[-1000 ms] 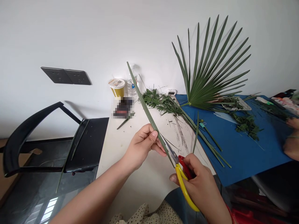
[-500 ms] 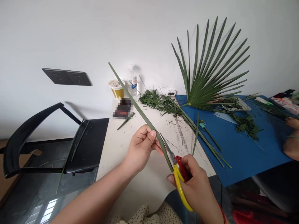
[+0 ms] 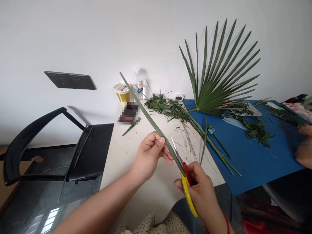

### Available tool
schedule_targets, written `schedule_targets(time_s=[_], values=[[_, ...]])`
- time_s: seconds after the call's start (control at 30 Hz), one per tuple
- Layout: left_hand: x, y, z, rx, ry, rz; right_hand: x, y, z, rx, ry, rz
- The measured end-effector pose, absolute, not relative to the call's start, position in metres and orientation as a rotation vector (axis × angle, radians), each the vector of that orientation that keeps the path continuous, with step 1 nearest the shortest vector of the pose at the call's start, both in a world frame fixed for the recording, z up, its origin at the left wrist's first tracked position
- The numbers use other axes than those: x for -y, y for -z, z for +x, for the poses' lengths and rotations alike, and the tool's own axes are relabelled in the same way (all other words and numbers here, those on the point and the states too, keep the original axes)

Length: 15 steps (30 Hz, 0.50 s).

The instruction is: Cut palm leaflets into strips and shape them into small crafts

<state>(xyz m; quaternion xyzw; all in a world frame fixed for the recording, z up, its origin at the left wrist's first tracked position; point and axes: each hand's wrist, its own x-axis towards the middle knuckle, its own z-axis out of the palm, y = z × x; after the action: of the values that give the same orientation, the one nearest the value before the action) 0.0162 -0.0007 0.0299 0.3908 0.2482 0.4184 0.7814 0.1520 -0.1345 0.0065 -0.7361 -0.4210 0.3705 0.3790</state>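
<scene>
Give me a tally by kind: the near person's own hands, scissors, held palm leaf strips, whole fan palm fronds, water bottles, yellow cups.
Hands: 2 (left hand, right hand)
Scissors: 1
Held palm leaf strip: 1
Whole fan palm frond: 1
Water bottle: 1
Yellow cup: 1
Total: 7

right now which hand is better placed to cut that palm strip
Right, probably: the right hand holds the yellow-handled scissors with their blades beside the palm strip, while the left hand is gripping the strip.
</scene>
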Motion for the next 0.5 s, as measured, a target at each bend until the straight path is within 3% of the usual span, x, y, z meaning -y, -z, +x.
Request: schedule_targets(time_s=[0.13, 0.5], values=[[0.0, -0.031, 0.015, -0.574, -0.899, 0.82, 0.133, -0.007, 0.154, 1.008, -0.999, -1.754], [-0.001, -0.027, 0.012, -0.557, -0.884, 0.982, 0.13, -0.039, 0.158, 1.311, -0.876, -1.985]])
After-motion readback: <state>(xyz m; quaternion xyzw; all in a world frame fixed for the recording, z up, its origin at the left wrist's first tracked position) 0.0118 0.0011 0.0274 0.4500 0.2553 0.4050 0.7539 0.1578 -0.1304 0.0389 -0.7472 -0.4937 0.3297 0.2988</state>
